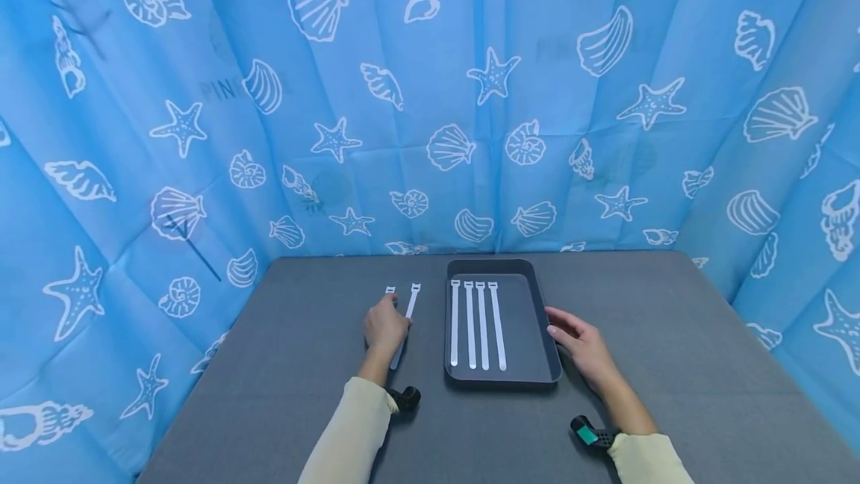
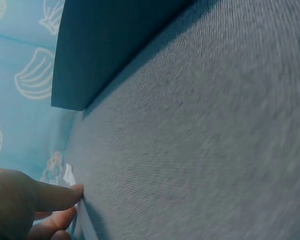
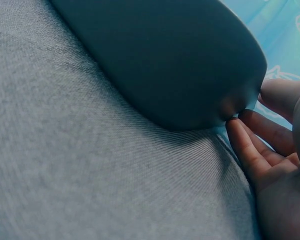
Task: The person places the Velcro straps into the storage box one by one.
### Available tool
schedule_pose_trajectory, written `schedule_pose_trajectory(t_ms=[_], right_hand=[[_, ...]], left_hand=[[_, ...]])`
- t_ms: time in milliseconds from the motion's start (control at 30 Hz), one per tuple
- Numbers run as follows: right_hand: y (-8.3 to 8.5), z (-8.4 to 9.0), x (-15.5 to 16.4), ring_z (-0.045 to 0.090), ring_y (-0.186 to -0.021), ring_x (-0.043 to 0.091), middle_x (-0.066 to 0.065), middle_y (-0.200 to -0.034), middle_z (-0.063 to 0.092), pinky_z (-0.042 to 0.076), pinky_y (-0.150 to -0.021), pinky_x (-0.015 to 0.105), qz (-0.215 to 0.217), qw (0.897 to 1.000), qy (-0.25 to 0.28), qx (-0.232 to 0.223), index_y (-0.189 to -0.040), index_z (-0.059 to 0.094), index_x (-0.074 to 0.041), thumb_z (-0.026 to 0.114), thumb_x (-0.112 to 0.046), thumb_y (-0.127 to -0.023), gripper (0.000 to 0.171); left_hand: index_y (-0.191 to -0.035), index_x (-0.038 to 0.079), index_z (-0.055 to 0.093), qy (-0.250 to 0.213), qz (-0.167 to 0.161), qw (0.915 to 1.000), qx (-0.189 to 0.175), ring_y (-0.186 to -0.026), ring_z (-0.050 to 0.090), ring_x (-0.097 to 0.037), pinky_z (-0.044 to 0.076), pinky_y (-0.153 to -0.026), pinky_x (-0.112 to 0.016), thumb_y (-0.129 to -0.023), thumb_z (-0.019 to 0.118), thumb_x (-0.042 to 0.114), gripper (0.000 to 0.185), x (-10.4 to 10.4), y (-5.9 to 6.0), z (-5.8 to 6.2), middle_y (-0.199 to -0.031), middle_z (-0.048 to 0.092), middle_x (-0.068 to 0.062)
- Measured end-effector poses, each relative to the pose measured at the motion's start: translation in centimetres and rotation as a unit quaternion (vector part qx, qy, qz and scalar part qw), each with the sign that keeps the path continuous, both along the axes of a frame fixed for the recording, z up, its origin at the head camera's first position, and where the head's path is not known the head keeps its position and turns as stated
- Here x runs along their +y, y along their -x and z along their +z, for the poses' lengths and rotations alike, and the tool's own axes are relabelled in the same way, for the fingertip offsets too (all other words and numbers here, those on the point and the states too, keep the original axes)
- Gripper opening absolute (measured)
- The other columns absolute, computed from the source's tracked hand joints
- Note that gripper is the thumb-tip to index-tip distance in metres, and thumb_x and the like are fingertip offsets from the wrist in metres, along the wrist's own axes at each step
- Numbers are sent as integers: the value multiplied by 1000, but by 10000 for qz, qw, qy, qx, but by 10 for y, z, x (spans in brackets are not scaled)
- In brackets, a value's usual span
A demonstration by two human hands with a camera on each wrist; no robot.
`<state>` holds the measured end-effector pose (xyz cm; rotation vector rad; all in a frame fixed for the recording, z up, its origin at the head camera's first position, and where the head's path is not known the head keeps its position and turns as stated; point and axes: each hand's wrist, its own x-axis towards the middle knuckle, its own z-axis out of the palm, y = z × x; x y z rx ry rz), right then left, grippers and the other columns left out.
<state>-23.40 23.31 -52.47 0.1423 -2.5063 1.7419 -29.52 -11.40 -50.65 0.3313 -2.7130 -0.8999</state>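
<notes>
Nearest, the left hand [image 1: 386, 326] pinches a white strap [image 1: 405, 323] at the tray's [image 1: 547, 331] nine o'clock, right hand [image 1: 583, 346] relaxed, steadying its three o'clock rim; lifting it across seems next.

Two white straps lying flat on the grey table left of the tray, nearer strap [image 1: 405, 323] angled and touched by the left hand [image 1: 385, 325], other strap [image 1: 390, 290] mostly hidden, dark tray [image 1: 543, 323] touched by right hand [image 1: 583, 346]

Both forearms in pale yellow sleeves reach forward. Left hand [image 1: 385, 323] palm down, fingers curled, fingertips [image 2: 65, 196] pressed low. Right hand [image 1: 583, 346] lies relaxed, fingers [image 3: 250, 150] loosely extended.
</notes>
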Motion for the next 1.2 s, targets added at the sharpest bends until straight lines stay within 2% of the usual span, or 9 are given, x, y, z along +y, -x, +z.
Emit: schedule_pose_trajectory(t_ms=[133, 233, 400, 567, 733, 967, 1033, 1200], right_hand=[[0, 0, 0, 50, -124, 33, 19, -139, 51, 43, -99, 45, -14, 10000, -21, -16, -140, 49, -2, 54, -18, -101, 42], [0, 0, 0, 50, -124, 34, 19, -139, 51, 43, -99, 45, -7, 10000, 6, -7, -140, 48, -2, 54, -17, -101, 42], [0, 1, 0, 50, -124, 35, 20, -139, 51, 43, -98, 46, 7, 10000, 28, -8, -140, 48, -1, 54, -16, -101, 42], [0, 1, -1, 50, -124, 35, 20, -139, 51, 42, -98, 48, -6, 10000, 26, -4, -140, 49, -1, 54, -16, -101, 42], [0, 1, -2, 49, -125, 35, 21, -139, 50, 41, -100, 50, -64, 9999, 63, -72, -140, 48, -1, 53, -16, -101, 42], [-1, -1, -1, 49, -125, 35, 20, -139, 50, 41, -99, 49, -44, 10000, 29, -20, -140, 48, -2, 53, -17, -101, 42], [-1, -1, -1, 49, -125, 35, 20, -140, 50, 41, -99, 49, -29, 10000, 21, -15, -140, 48, -2, 53, -17, -101, 42], [0, 1, -1, 49, -125, 35, 20, -140, 50, 42, -99, 46, -32, 10000, 81, -27, -140, 48, -1, 54, -17, -101, 42]], left_hand=[[-122, 7, 66, -426, 191, 9989, 46, -92, 65, -33, 49, -81, -47, -69, 86, 7, 57, 2, -1, 1, -94, 71, -13], [-123, 7, 65, -508, 275, 9983, 72, -92, 65, -34, 49, -82, -47, -68, 86, 5, 58, 4, -2, 2, -92, 71, -13], [-123, 6, 64, -377, 230, 9990, 122, -93, 65, -34, 50, -80, -48, -68, 85, 2, 59, 7, -4, 3, -96, 71, -14], [-123, 7, 64, -348, 104, 9993, 60, -94, 64, -33, 51, -78, -46, -71, 83, 1, 56, 8, -7, 4, -106, 69, -16], [-123, 8, 65, -524, -27, 9986, -28, -82, 64, -27, 52, -66, -39, -74, 79, -1, 52, 10, -11, 4, -104, 68, -15], [-123, 6, 63, -95, -44, 9991, 418, -77, 64, -32, 51, -69, -46, -69, 80, -3, 57, 14, -14, -1, -85, 68, -12], [-127, 7, 61, -39, -23, 9989, 463, -79, 64, -33, 51, -72, -47, -69, 78, -5, 62, 17, -17, -1, -86, 67, -13], [-132, 8, 57, -95, -163, 9983, 555, -92, 61, -37, 49, -80, -49, -68, 75, -8, 69, 23, -26, -1, -105, 63, -19]])
